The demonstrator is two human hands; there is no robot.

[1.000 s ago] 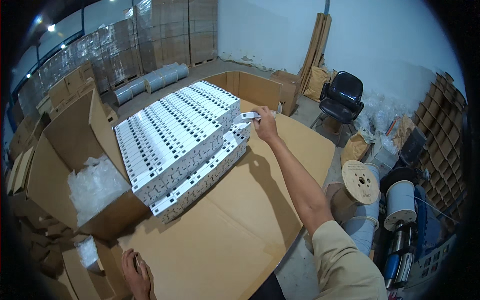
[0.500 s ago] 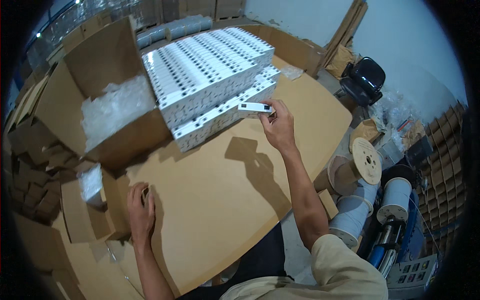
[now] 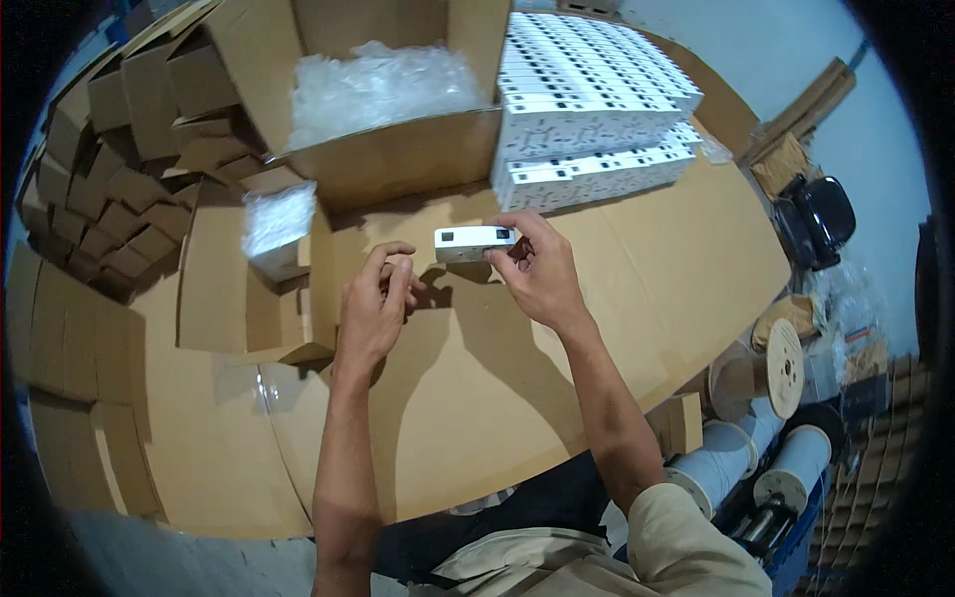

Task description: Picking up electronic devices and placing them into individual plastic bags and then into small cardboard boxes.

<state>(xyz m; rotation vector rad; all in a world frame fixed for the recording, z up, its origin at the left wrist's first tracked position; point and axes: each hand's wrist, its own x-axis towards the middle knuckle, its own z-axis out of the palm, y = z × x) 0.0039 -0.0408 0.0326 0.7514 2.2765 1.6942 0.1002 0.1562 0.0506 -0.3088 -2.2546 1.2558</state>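
Pinched by one end in my right hand (image 3: 545, 274) is a slim white box (image 3: 466, 244) with a small dark square near each end, held above the cardboard-covered table (image 3: 497, 398). My left hand (image 3: 373, 308) is just left of its free end, not touching it, with fingers loosely bent and apart and nothing seen in them. Beyond my right hand stands a two-tier stack of similar white boxes (image 3: 597, 124). To the left of my left hand, a small open cardboard carton (image 3: 214, 289) holds a bubble-wrapped bundle (image 3: 282, 224).
A large open carton (image 3: 398, 154) with clear plastic wrap (image 3: 388, 85) stands at the back. Several folded brown cartons (image 3: 119, 219) are heaped at the far left. Off the table's right side are wire spools (image 3: 786, 368) and a black chair (image 3: 821, 219).
My right hand has brought the white box away from the stack, toward my left hand. My left hand has risen from beside the small carton toward it. The view has swung left.
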